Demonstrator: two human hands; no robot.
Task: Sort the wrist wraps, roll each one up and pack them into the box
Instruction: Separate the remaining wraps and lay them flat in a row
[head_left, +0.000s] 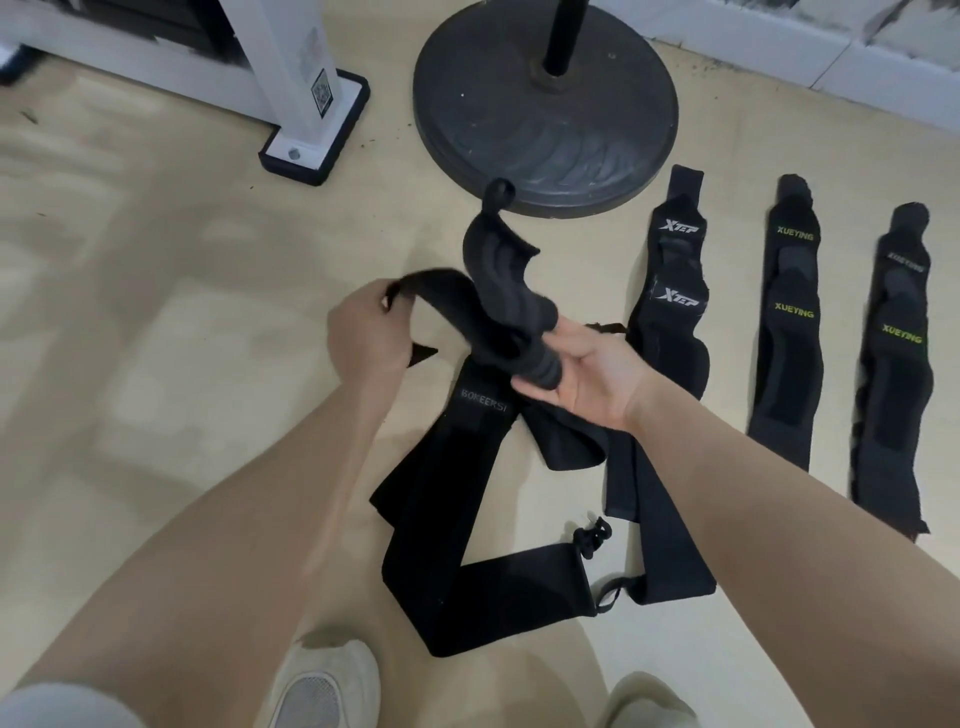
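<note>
Above the beige floor I hold a black wrist wrap (498, 291) between both hands. My left hand (369, 332) pinches its flat end, and my right hand (576, 374), palm up, cradles the bunched middle with its fingers curled under it. The wrap's thumb-loop end sticks up. Below lies a loose heap of black wraps (467, 519), one marked BOKEERSI. To the right, laid out straight, are an XTEP pair (675, 301) and two XUEYING stacks (789, 322) (898, 364). No box is in view.
A round dark weighted base (545, 114) with a black pole stands just behind the wraps. A white machine leg with a black foot (311, 135) stands at the back left. My two light shoes (322, 686) are at the bottom edge.
</note>
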